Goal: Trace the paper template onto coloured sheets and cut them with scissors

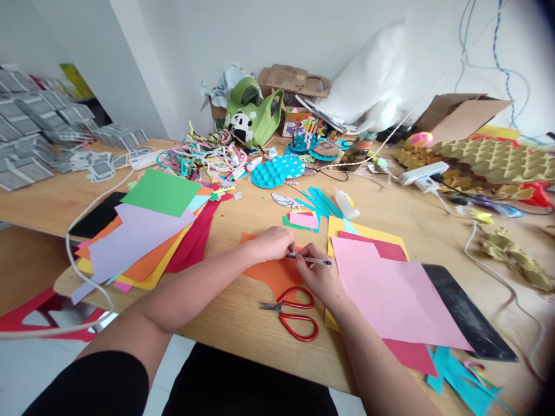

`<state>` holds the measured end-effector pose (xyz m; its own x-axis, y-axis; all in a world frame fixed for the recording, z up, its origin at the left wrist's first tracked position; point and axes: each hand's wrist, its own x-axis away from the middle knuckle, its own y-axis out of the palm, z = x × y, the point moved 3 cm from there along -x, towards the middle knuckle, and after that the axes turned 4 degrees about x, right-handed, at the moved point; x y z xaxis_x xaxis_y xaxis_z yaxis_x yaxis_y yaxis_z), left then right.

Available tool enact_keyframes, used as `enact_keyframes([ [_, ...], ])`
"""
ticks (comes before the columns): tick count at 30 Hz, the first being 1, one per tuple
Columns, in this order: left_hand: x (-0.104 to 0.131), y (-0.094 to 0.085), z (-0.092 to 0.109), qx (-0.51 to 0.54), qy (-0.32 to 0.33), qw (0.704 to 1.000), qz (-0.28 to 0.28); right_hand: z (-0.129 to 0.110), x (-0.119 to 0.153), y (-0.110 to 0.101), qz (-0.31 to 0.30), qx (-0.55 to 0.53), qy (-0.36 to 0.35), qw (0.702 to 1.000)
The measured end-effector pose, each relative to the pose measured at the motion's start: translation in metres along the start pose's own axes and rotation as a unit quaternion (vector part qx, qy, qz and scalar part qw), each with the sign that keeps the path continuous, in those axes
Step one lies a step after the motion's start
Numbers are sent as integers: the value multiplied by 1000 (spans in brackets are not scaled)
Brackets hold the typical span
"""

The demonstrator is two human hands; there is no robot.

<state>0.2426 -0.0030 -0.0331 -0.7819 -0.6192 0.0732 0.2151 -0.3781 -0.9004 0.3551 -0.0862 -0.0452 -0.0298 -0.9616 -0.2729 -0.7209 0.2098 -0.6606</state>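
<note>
A slim pen lies nearly level between my two hands, low over an orange paper sheet. The fingers of my right hand are closed around its middle. My left hand is curled shut at the pen's left end; whether it grips a cap there is hidden. Just below, on the near part of the orange sheet and the bare wood, rest red-handled scissors, their blades pointing left. Beyond my hands sits a little stack of small pink and green paper pieces.
Coloured paper sheets are piled at left, and pink paper overlaps a black board at right. Further back are a glue bottle, blue strips, pipe cleaners, a green panda bag and egg trays.
</note>
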Motion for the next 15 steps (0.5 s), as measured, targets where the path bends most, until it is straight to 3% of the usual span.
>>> enact_keyframes([
  [15, 1, 3, -1, -12, -8, 1000, -7, 2, 0, -2, 10, -35, 21, 999],
])
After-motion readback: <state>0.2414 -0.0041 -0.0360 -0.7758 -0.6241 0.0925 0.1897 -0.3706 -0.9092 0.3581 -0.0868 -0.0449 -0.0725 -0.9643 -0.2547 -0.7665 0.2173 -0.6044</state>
